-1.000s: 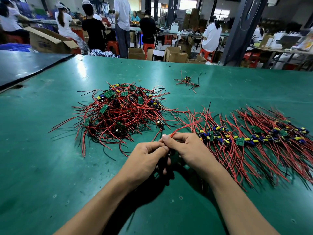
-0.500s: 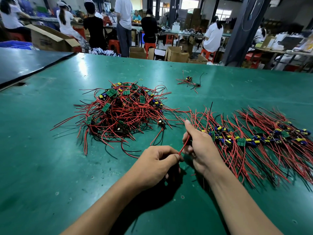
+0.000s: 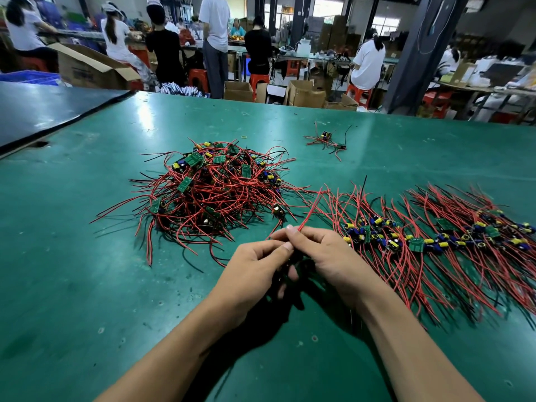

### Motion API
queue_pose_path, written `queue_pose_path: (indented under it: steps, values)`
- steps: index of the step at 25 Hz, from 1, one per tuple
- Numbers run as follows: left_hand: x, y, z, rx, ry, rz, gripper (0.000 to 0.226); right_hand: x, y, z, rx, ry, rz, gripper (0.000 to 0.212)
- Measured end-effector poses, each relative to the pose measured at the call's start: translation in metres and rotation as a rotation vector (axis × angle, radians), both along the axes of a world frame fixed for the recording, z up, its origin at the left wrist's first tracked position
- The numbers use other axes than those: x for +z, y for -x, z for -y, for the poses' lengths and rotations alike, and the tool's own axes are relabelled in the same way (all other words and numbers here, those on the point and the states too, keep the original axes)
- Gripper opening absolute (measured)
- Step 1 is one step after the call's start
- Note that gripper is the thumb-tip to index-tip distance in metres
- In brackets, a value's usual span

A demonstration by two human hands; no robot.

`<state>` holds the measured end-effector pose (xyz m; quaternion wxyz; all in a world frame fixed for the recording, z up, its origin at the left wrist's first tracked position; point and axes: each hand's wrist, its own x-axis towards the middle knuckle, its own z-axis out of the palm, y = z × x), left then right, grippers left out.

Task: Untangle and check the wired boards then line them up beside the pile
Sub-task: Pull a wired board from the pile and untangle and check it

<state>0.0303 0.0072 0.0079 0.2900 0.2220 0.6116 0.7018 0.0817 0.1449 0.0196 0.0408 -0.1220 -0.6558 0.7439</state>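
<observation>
Progress: roughly midway | done: row of wired boards point(image 3: 435, 239) lined up right of tangled pile point(image 3: 211, 192) | left: pile large | left hand point(image 3: 255, 265), right hand point(image 3: 327, 256) both pinch red wire point(image 3: 310, 210) between pile and row; its board hidden

One red wire point(image 3: 309, 210) in right grip point(image 3: 330, 258)

Glossy green bench point(image 3: 87, 285), with a black sheet point(image 3: 43, 111) at its far-left corner and a small yellow rubber band point(image 3: 244, 137) lying toward its far side. Background: open brown cardboard box point(image 3: 87, 68), red plastic stools point(image 3: 259, 79), dark steel pillar point(image 3: 417, 53), workers point(image 3: 214, 39) at distant tables.
</observation>
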Motion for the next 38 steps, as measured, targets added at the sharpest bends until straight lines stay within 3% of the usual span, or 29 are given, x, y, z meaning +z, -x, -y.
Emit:
queue_pose_path:
  steps: [4, 10, 14, 17, 20, 22, 24, 27, 29, 38]
  values:
    - [0.001, 0.004, 0.003, -0.086, 0.001, 0.013, 0.027, -0.002, -0.001, -0.001, -0.033, -0.015, -0.017, 0.032]
    - [0.003, -0.002, 0.006, -0.222, 0.120, -0.185, 0.023, -0.009, 0.008, -0.011, -0.373, -0.120, 0.001, 0.038]
    - [0.004, -0.005, 0.006, -0.299, 0.168, -0.242, 0.022, -0.006, 0.010, -0.014, -0.511, 0.141, -0.003, 0.045]
    - [0.004, -0.005, 0.004, -0.288, 0.189, -0.274, 0.022, -0.002, 0.012, -0.017, -0.489, 0.416, 0.076, 0.047]
    - [0.003, -0.005, 0.005, -0.263, 0.187, -0.282, 0.023, -0.002, 0.012, -0.018, -0.442, 0.528, 0.081, 0.040]
    - [0.003, -0.006, 0.005, -0.229, 0.184, -0.275, 0.024, -0.004, 0.012, -0.015, -0.459, 0.426, 0.061, 0.047]
    - [0.003, -0.004, 0.005, -0.163, 0.156, -0.211, 0.025, -0.006, 0.011, -0.010, -0.423, 0.196, 0.032, 0.057]
    - [0.004, 0.000, 0.004, -0.113, 0.071, -0.056, 0.027, -0.004, 0.008, 0.000, -0.204, -0.016, 0.006, 0.045]
    - [0.005, 0.001, 0.005, -0.142, 0.046, -0.010, 0.028, -0.004, 0.006, 0.001, -0.163, -0.080, 0.016, 0.040]
    - [0.008, 0.004, 0.011, -0.304, 0.093, -0.071, 0.023, -0.006, 0.007, -0.012, -0.440, -0.127, -0.068, 0.044]
